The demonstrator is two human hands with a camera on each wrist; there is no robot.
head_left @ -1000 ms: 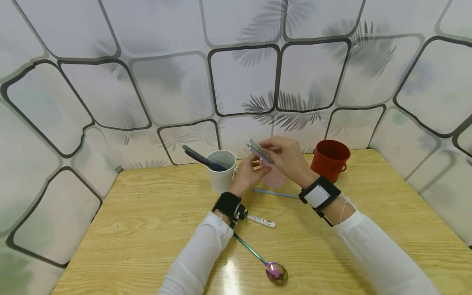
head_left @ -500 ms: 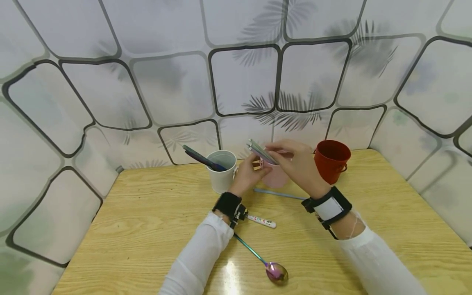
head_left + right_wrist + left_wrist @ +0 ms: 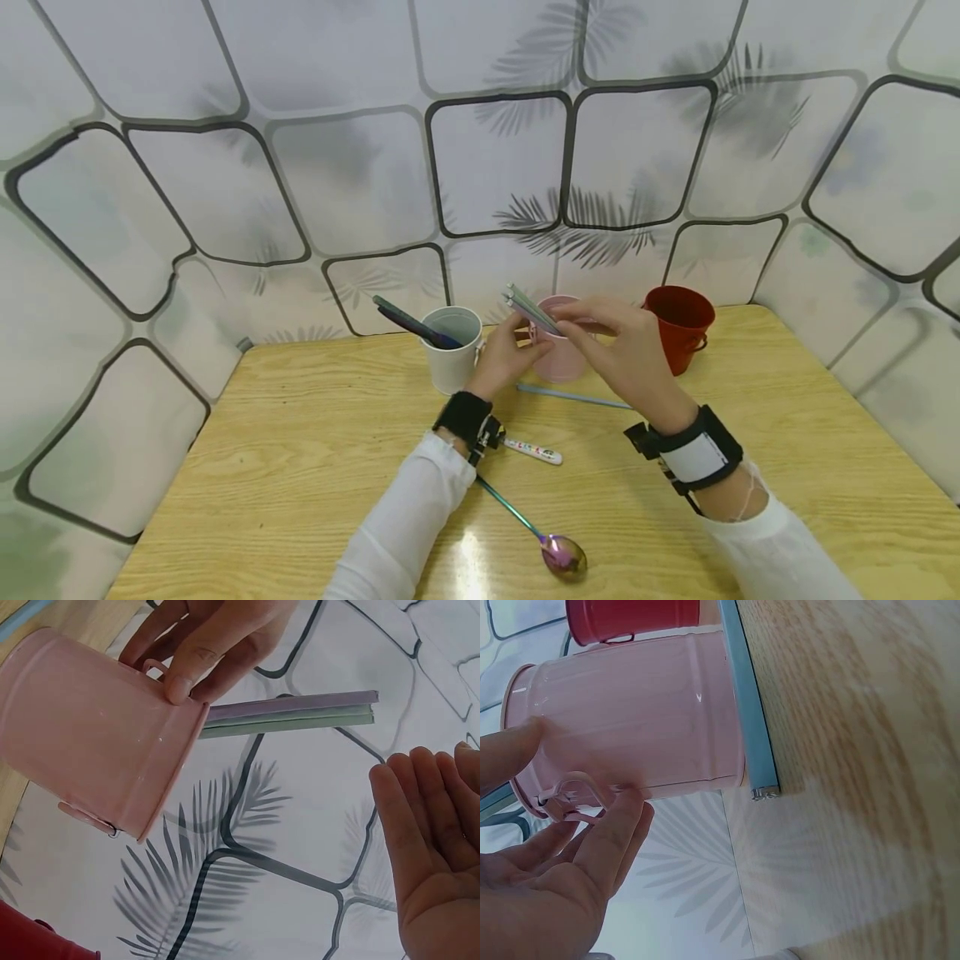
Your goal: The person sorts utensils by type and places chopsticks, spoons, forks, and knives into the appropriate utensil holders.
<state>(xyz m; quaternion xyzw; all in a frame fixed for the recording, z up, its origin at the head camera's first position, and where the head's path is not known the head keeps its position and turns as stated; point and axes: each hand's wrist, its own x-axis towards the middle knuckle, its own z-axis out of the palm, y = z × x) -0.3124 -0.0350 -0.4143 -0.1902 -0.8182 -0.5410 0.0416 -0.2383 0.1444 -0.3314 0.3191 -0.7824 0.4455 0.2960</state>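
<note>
A pink bucket [image 3: 561,357] stands on the table, with several thin straw-like sticks [image 3: 531,310] leaning out of it, light green and purple. My left hand [image 3: 504,357] grips its near-left rim, thumb on the outer wall and fingers by the small side handle [image 3: 577,791]. In the right wrist view, my right hand [image 3: 439,840] is apart from the sticks [image 3: 300,712], its fingers fairly straight and holding nothing. From the head, that hand [image 3: 626,346] appears just right of the bucket's mouth. A blue stick [image 3: 573,397] lies on the table before the bucket.
To the left stands a white bucket [image 3: 444,367] holding dark pens [image 3: 412,322]; a red bucket [image 3: 679,327] is at right. Nearer lie a white marker [image 3: 532,451] and a shiny purple spoon [image 3: 562,557]. The patterned wall [image 3: 360,183] borders the table's back.
My right hand has let go of the sticks and drawn back rightward and nearer, uncovering the pink bucket's rim. The left hand stays put on the bucket.
</note>
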